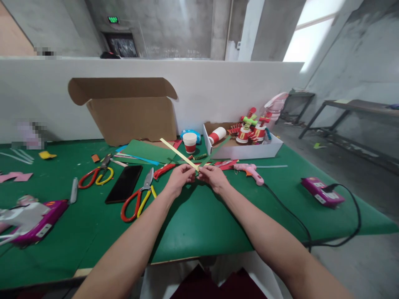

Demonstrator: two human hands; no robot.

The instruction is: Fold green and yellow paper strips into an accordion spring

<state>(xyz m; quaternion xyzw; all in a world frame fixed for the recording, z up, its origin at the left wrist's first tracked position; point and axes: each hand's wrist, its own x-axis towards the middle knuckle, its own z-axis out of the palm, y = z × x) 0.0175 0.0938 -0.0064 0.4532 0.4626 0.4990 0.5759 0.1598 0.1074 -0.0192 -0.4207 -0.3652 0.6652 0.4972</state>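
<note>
Near the middle of the green table, my left hand (180, 179) and my right hand (214, 177) meet fingertip to fingertip. Between them two paper strips cross at one end. The pale yellow strip (177, 153) slants up to the left, and the green strip (218, 150) slants up to the right. Both hands pinch around the crossing, so the exact folds there are hidden. Just beyond them stands a red and white paper cup (189, 143), with a folded paper spring (200, 157) close by. A red-handled cutter (164, 170) lies beside my left hand.
Scissors (140, 195), a black phone (124, 184) and a second pair of scissors (99, 173) lie left. Right are a pink glue gun (251, 171) with a trailing cord and a purple power strip (322, 192). A white box (249, 153) holds cup figures; cardboard (132, 120) stands behind.
</note>
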